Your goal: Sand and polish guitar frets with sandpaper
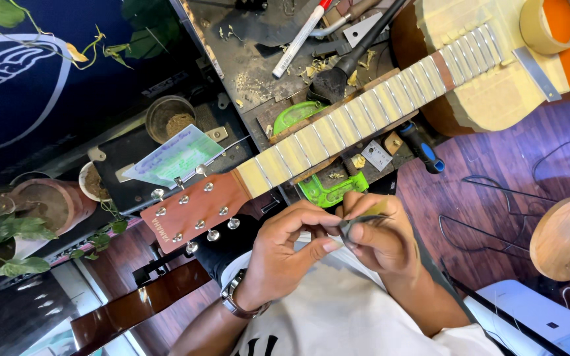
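Cluttered workbench (252, 72), wood floor at 3 o'clock. Masked guitar neck (338, 128). Left hand (285, 247) and right hand (384, 237) pinching small dark pad (357, 225).

Guitar neck (338, 128) just beyond hands (338, 240)

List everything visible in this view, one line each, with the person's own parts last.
guitar: one, reddish-brown headstock, taped neck, lies diagonally across the bench
roll of tape: one, tan, on the guitar body
marker: one, white with red cap, on the bench
green clamps: two, under the neck
blue-handled tool: one, beside the neck
wristwatch: one, metal, left wrist
left hand: pinching a small dark piece
right hand: holding the same piece
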